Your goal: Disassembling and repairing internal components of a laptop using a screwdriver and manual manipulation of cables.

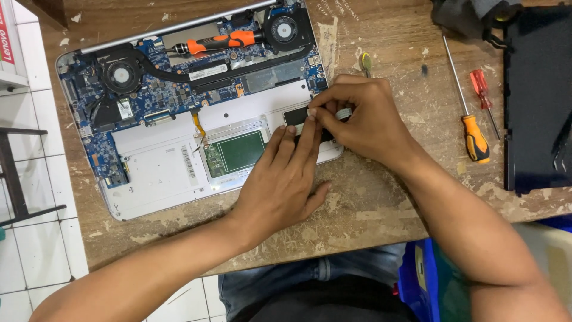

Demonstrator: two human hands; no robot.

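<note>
An opened laptop (179,119) lies bottom-up on a worn wooden bench (381,203), its cover already off and its blue circuit board and two fans bare. Both hands meet at its near right corner. The left hand (280,179) lies flat, fingers pressing a small black part (296,114) in the case. The right hand (363,116) pinches a pale flat ribbon cable (344,112) just above that part; whether it is seated cannot be told. Beyond the hands, an orange-and-black screwdriver (217,43) rests on the board. To the right of the right hand lie an orange-handled screwdriver (475,136), a small red screwdriver (481,89) and a black panel (539,95), set aside.
</note>
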